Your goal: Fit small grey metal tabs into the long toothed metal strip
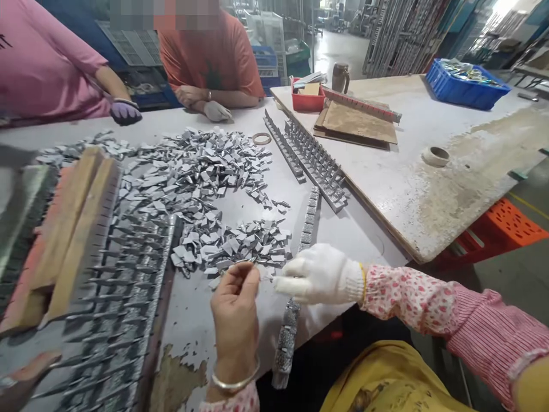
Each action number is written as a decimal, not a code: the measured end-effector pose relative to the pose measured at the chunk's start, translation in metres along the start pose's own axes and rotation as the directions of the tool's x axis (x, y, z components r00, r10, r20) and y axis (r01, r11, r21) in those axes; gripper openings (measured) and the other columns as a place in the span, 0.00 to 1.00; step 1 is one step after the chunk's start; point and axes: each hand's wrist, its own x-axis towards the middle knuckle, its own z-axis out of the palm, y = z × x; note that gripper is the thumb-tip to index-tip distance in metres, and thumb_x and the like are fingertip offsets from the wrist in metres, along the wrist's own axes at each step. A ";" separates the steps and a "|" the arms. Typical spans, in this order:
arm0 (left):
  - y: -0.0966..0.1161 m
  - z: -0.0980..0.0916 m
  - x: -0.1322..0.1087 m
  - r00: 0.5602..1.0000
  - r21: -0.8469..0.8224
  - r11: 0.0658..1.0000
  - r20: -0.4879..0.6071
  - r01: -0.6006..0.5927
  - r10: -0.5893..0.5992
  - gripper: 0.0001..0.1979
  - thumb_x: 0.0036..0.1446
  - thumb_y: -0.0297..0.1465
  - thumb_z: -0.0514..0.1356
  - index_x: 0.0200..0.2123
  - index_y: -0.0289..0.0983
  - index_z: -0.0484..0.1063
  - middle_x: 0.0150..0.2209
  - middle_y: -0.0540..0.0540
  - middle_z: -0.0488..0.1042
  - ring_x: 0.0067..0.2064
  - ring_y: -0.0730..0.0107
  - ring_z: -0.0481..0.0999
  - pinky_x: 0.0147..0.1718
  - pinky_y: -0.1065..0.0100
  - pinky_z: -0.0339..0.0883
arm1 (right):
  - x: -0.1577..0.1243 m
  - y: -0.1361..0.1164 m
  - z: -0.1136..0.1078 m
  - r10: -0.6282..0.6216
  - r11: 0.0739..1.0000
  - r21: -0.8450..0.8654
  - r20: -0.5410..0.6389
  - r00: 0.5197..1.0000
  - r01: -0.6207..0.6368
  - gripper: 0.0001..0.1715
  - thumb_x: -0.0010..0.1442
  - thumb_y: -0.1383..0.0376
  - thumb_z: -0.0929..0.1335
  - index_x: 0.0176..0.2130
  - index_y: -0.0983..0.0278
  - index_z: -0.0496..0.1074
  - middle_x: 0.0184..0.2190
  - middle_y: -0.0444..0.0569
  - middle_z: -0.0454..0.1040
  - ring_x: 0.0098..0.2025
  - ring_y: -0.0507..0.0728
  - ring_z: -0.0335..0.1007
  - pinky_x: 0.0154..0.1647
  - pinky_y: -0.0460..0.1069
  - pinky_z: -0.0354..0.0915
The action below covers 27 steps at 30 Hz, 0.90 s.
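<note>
My left hand (235,312), bare with a bracelet at the wrist, is closed in a pinch above the table. What lies between its fingertips is too small to make out. My right hand (319,274), in a white knitted glove, faces it with fingers drawn together; their tips are close to the left fingers, and any small piece in them is hidden. Below the gloved hand runs a narrow, segmented grey strip (285,343), its lower end reaching past the table edge. Just beyond both hands lies a pile of small flat grey pieces (244,240).
At left stand wooden bars (72,229) and a rack of pointed grey pieces (124,286), with another person's hand (30,375) beside it. Toothed metal strips (317,163), boards (355,126), a red bin (306,100) and a blue basket (463,91) lie farther back. Two people sit opposite.
</note>
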 end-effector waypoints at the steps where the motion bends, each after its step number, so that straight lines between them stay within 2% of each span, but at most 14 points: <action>1: 0.002 0.003 -0.009 0.996 -0.092 0.993 0.044 0.078 -0.074 0.14 0.53 0.40 0.64 0.39 0.39 0.71 0.35 0.50 0.72 0.33 0.73 0.71 0.30 0.72 0.65 | 0.004 -0.006 0.001 -0.048 0.999 0.013 0.019 0.999 0.048 0.14 0.65 0.57 0.62 0.46 0.58 0.71 0.36 0.50 0.75 0.35 0.56 0.67 0.33 0.50 0.59; 3: 0.002 0.005 -0.024 0.983 -0.162 0.974 0.120 0.159 -0.141 0.15 0.53 0.41 0.64 0.40 0.39 0.71 0.32 0.51 0.71 0.30 0.74 0.69 0.29 0.73 0.65 | 0.006 -0.014 0.004 -0.016 0.985 0.169 -0.021 1.000 0.020 0.15 0.66 0.56 0.61 0.42 0.59 0.72 0.35 0.50 0.75 0.36 0.56 0.68 0.36 0.51 0.61; 5: -0.001 0.004 -0.035 0.979 -0.125 0.983 0.172 0.133 -0.111 0.15 0.55 0.43 0.62 0.39 0.38 0.71 0.27 0.53 0.68 0.28 0.74 0.67 0.28 0.73 0.64 | 0.002 -0.018 0.007 0.148 0.870 0.486 -0.099 0.984 -0.082 0.16 0.66 0.54 0.61 0.41 0.61 0.71 0.36 0.51 0.74 0.38 0.56 0.69 0.40 0.50 0.63; 6: -0.002 0.002 -0.039 0.981 -0.071 0.994 0.183 0.083 -0.069 0.15 0.56 0.43 0.61 0.38 0.37 0.71 0.25 0.53 0.67 0.28 0.74 0.67 0.28 0.73 0.64 | -0.001 -0.020 0.010 0.260 0.738 0.662 -0.102 0.960 -0.130 0.16 0.65 0.54 0.62 0.42 0.62 0.70 0.36 0.50 0.74 0.38 0.54 0.70 0.40 0.49 0.64; 8: -0.001 -0.002 -0.045 0.982 0.080 0.995 0.181 -0.067 0.052 0.13 0.57 0.42 0.60 0.34 0.37 0.71 0.24 0.53 0.66 0.26 0.74 0.65 0.27 0.73 0.61 | -0.007 -0.021 0.014 0.432 0.376 0.907 0.011 0.902 -0.191 0.16 0.62 0.54 0.66 0.41 0.64 0.68 0.32 0.48 0.72 0.33 0.52 0.70 0.33 0.47 0.66; 10: 0.002 -0.005 -0.050 0.969 0.212 0.957 0.193 -0.196 0.156 0.11 0.59 0.40 0.59 0.31 0.38 0.71 0.23 0.53 0.65 0.24 0.76 0.62 0.24 0.72 0.57 | -0.012 -0.022 0.018 0.487 0.061 0.971 0.173 0.856 -0.232 0.19 0.57 0.54 0.71 0.40 0.65 0.67 0.28 0.45 0.71 0.27 0.51 0.70 0.26 0.45 0.65; 11: 0.003 -0.006 -0.051 0.958 0.227 0.947 0.222 -0.229 0.179 0.12 0.59 0.39 0.58 0.30 0.38 0.70 0.22 0.54 0.64 0.23 0.76 0.60 0.23 0.72 0.55 | -0.013 -0.022 0.019 0.481 -0.038 0.966 0.241 0.843 -0.255 0.21 0.54 0.54 0.72 0.39 0.65 0.66 0.26 0.44 0.71 0.25 0.51 0.69 0.23 0.44 0.64; 13: 0.004 -0.005 -0.055 0.935 0.134 0.969 0.319 -0.208 0.156 0.13 0.60 0.40 0.57 0.28 0.38 0.69 0.21 0.54 0.61 0.23 0.76 0.58 0.23 0.72 0.54 | -0.017 -0.023 0.022 0.425 -0.147 0.937 0.350 0.835 -0.318 0.21 0.55 0.53 0.72 0.38 0.65 0.65 0.24 0.43 0.71 0.23 0.51 0.69 0.20 0.43 0.64; 16: 0.000 -0.003 -0.061 0.886 -0.125 0.992 0.457 -0.018 0.074 0.19 0.60 0.47 0.55 0.25 0.38 0.65 0.21 0.54 0.58 0.22 0.76 0.58 0.21 0.73 0.55 | -0.023 -0.023 0.025 0.224 -0.225 0.854 0.514 0.828 -0.469 0.21 0.58 0.49 0.67 0.35 0.66 0.66 0.20 0.43 0.71 0.16 0.50 0.65 0.15 0.43 0.60; 18: -0.003 -0.004 -0.061 0.885 -0.126 0.992 0.461 -0.003 0.061 0.21 0.60 0.48 0.54 0.24 0.38 0.64 0.19 0.54 0.57 0.21 0.76 0.57 0.20 0.73 0.54 | -0.027 -0.023 0.025 0.205 -0.241 0.824 0.560 0.803 -0.513 0.23 0.59 0.48 0.65 0.33 0.66 0.67 0.18 0.43 0.70 0.13 0.49 0.61 0.12 0.42 0.57; 21: 0.000 -0.007 -0.058 0.881 0.156 0.940 0.424 -0.302 0.212 0.16 0.61 0.38 0.56 0.24 0.37 0.67 0.19 0.54 0.60 0.21 0.76 0.59 0.21 0.73 0.52 | -0.029 -0.020 0.021 0.362 -0.158 0.867 0.497 0.789 -0.473 0.24 0.58 0.48 0.67 0.30 0.67 0.67 0.17 0.42 0.69 0.15 0.48 0.62 0.14 0.41 0.57; 23: 0.005 -0.009 -0.054 0.818 0.288 0.817 0.467 -0.499 0.335 0.13 0.61 0.33 0.56 0.24 0.37 0.66 0.20 0.53 0.62 0.23 0.76 0.61 0.23 0.73 0.53 | -0.028 -0.018 0.018 0.404 -0.099 0.880 0.462 0.790 -0.464 0.24 0.57 0.48 0.69 0.28 0.67 0.67 0.16 0.42 0.68 0.17 0.48 0.64 0.16 0.41 0.59; 25: 0.008 -0.009 -0.053 0.766 0.306 0.755 0.520 -0.580 0.378 0.14 0.62 0.30 0.55 0.22 0.37 0.61 0.20 0.54 0.60 0.22 0.77 0.60 0.23 0.72 0.52 | -0.028 -0.018 0.017 0.403 -0.097 0.877 0.467 0.787 -0.471 0.24 0.56 0.49 0.70 0.28 0.67 0.67 0.18 0.42 0.69 0.17 0.47 0.65 0.17 0.40 0.59; 27: 0.007 -0.006 -0.055 0.762 0.265 0.789 0.543 -0.555 0.354 0.17 0.63 0.29 0.53 0.21 0.38 0.55 0.19 0.55 0.57 0.21 0.78 0.58 0.22 0.73 0.51 | -0.028 -0.020 0.018 0.361 -0.134 0.857 0.509 0.781 -0.497 0.22 0.56 0.50 0.70 0.30 0.67 0.68 0.19 0.42 0.70 0.17 0.47 0.64 0.16 0.40 0.60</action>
